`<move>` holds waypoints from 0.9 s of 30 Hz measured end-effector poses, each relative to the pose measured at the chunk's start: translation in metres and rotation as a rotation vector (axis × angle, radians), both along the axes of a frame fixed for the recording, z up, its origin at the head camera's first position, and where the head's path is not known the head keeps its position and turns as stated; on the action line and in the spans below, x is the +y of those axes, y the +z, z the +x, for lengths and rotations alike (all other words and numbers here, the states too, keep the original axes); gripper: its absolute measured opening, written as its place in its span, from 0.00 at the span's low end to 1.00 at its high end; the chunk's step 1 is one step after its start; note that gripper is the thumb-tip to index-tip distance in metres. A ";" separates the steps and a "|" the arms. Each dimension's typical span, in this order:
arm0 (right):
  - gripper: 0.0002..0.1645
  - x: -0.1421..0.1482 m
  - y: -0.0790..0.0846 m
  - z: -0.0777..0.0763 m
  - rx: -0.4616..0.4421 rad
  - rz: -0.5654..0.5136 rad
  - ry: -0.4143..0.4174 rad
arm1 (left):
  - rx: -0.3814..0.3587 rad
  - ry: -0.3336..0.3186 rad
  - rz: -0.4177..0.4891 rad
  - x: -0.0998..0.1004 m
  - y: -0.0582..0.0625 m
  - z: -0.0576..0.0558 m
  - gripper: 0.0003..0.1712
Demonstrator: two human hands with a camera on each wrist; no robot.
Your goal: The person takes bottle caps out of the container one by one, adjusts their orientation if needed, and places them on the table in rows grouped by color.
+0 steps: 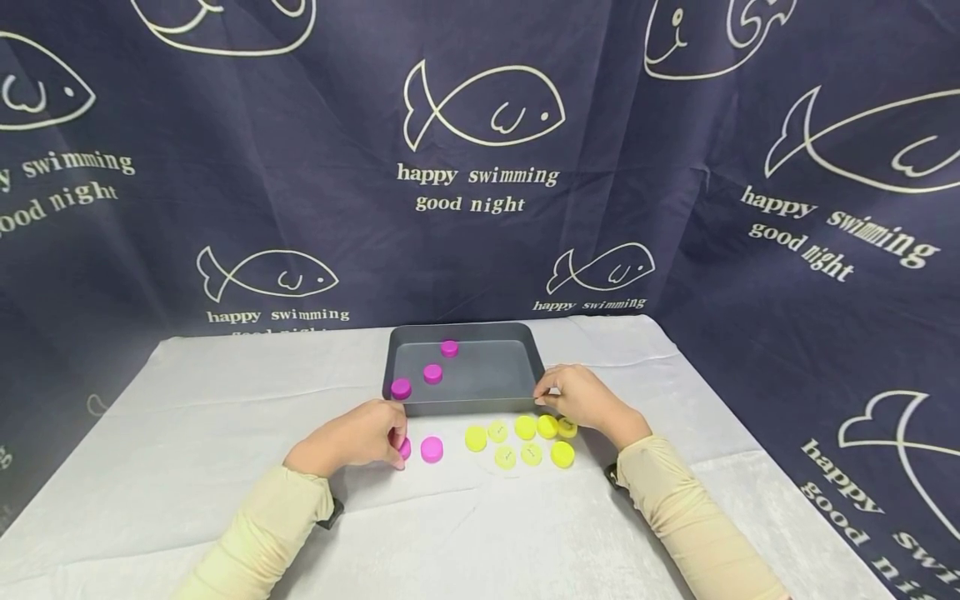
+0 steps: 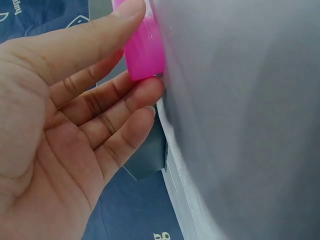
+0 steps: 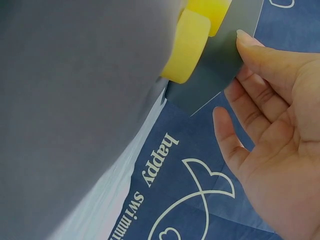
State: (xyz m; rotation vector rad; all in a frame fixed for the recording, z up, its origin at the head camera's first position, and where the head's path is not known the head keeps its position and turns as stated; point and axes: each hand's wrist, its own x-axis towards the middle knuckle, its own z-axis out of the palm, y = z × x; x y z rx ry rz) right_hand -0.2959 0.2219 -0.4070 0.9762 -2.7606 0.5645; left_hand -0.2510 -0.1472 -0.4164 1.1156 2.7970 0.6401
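Note:
My left hand (image 1: 369, 435) is low over the table, its thumb and fingers pinching a magenta bottle cap (image 2: 145, 52) at the cloth. Just right of it lies another magenta cap (image 1: 432, 450). Beyond both hands stands a dark grey rectangular tray (image 1: 487, 407), with three magenta caps inside along its left part, one of them a cap (image 1: 432, 374) in the middle of that row. At the tray's front right corner, my right hand (image 1: 585, 398) grips the wall, thumb on the outer face (image 3: 220, 65) and fingers behind the edge.
Several yellow caps, among them a cap (image 1: 476, 438) at the left end, lie in two loose rows before the tray. Some show a pale face with dark marks. White cloth (image 1: 465, 533) covers the table, and a navy fish-print curtain (image 1: 480, 250) hangs behind and beside it.

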 end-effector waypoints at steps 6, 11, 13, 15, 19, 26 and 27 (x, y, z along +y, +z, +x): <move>0.03 0.001 -0.001 0.000 0.004 0.002 0.002 | -0.019 -0.023 0.018 -0.005 0.001 -0.003 0.16; 0.03 0.002 0.000 0.000 0.006 0.002 0.004 | -0.011 -0.020 0.054 -0.015 0.014 -0.006 0.08; 0.03 0.003 0.001 0.000 0.013 0.004 0.005 | 0.020 -0.014 0.073 -0.018 0.020 -0.006 0.05; 0.04 0.003 0.002 0.000 0.014 0.003 0.007 | 0.043 0.004 0.106 -0.020 0.024 -0.006 0.08; 0.01 0.002 0.001 -0.001 0.011 0.006 0.009 | 0.117 0.048 0.183 -0.020 0.028 -0.007 0.15; 0.03 0.001 -0.001 -0.002 -0.007 0.003 -0.003 | 0.233 0.034 0.234 -0.006 0.030 -0.030 0.18; 0.03 0.001 -0.001 -0.001 -0.006 0.003 -0.003 | 0.240 0.033 0.234 -0.004 0.030 -0.035 0.18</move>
